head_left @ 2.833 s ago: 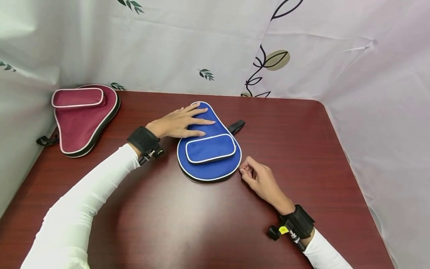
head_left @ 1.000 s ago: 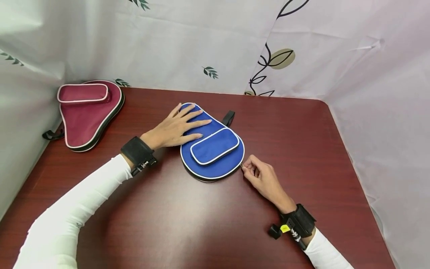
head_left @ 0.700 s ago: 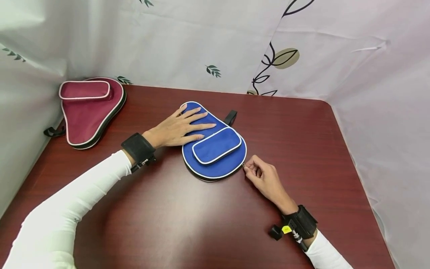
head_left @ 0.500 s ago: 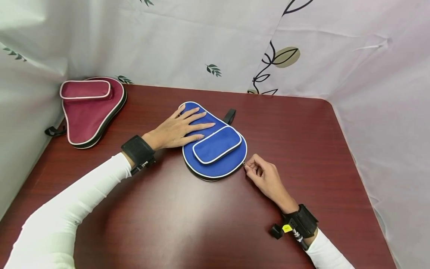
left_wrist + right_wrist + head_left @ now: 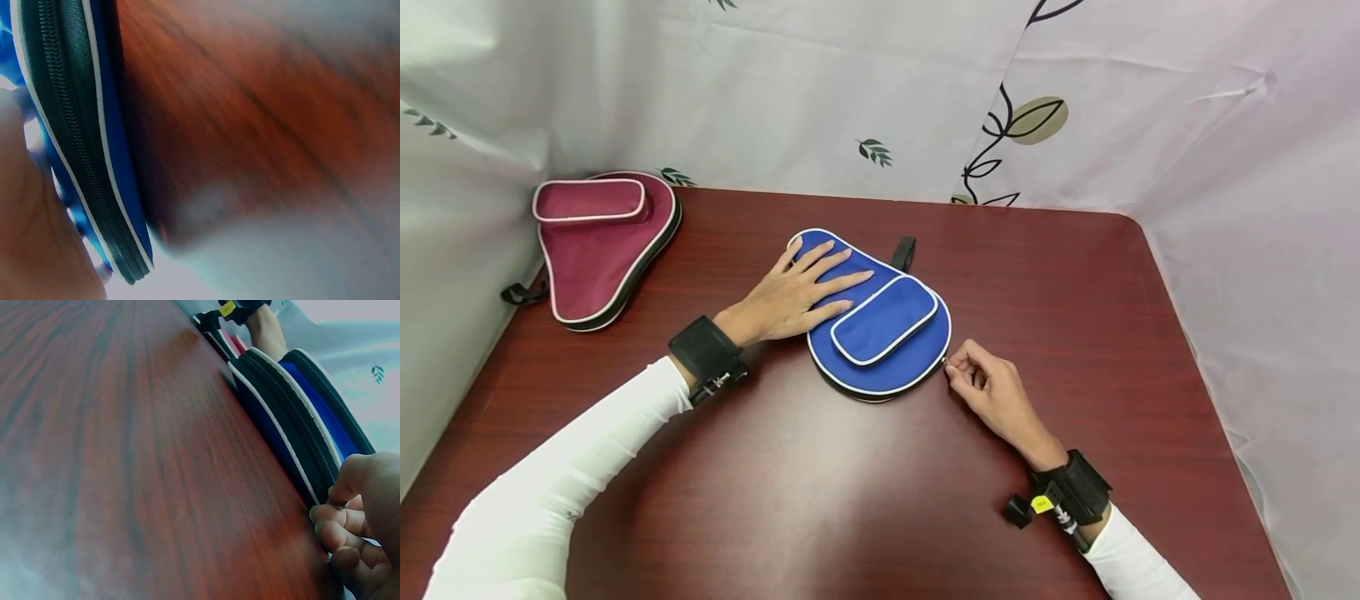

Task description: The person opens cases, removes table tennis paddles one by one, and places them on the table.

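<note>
A blue paddle-shaped case (image 5: 887, 358) with white piping and a front pocket (image 5: 883, 320) lies flat in the middle of the dark red table (image 5: 820, 492). My left hand (image 5: 793, 292) rests flat on its narrow end, fingers straight. My right hand (image 5: 981, 385) pinches the small zipper pull (image 5: 945, 362) at the case's right edge. In the right wrist view my fingers (image 5: 350, 531) sit against the black zipper band (image 5: 300, 434). The left wrist view is blurred, and the case's zipper edge (image 5: 69, 131) runs beside my palm.
A maroon case (image 5: 598, 242) of the same shape lies at the table's far left corner, its black strap (image 5: 520, 293) over the edge. A black loop (image 5: 902, 252) sticks out behind the blue case. Leaf-printed white curtains (image 5: 880, 92) close in the back and sides.
The blue case has turned a little anticlockwise under my left hand, its narrow end swinging left. My right hand keeps its pinch on the zipper pull at the right edge.
</note>
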{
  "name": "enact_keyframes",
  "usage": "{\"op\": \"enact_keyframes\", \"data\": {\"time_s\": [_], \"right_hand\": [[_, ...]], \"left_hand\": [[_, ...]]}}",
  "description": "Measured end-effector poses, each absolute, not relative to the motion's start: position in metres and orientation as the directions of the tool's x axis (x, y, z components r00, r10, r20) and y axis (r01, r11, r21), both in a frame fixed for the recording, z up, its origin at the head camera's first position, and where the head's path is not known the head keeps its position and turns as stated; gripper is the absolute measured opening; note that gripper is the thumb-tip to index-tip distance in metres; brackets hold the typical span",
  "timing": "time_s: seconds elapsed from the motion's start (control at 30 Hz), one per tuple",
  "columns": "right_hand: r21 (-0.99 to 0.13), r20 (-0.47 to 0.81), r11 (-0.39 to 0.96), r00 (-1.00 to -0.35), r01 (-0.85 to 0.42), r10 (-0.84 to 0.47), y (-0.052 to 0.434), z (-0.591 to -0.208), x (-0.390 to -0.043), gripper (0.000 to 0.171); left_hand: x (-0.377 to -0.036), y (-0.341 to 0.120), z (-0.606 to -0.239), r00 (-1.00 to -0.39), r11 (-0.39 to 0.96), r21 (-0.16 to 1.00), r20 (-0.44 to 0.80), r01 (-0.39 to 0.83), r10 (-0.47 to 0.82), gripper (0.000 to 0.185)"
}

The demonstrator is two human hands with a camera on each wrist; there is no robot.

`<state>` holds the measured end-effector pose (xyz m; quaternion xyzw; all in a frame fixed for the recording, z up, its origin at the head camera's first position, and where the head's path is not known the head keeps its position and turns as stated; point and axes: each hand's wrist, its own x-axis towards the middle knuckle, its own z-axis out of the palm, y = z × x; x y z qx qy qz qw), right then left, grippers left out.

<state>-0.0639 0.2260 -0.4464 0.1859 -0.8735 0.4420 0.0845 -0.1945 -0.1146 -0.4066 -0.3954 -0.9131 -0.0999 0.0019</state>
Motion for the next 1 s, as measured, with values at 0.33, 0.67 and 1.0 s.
{"op": "enact_keyframes", "data": {"time_s": [0.33,0.67,1.0], "right_hand": [[-0.745,0.32,0.529,-0.913,-0.407,-0.252,0.225,-0.447,-0.065,0.014],[-0.749,0.31,0.528,-0.916,-0.399,-0.253,0.225,-0.447,-0.065,0.013],[-0.743,0.314,0.536,-0.916,-0.401,-0.251,0.225,-0.447,-0.064,0.013]], "left_hand": [[-0.18,-0.114,-0.409,-0.729,0.7,0.205,0.154,0.684,0.667,0.054],[-0.172,-0.113,-0.41,-0.752,0.721,0.214,0.181,0.659,0.634,0.055],[-0.199,-0.125,-0.398,-0.65,0.599,0.305,0.097,0.74,0.753,0.057]]}}
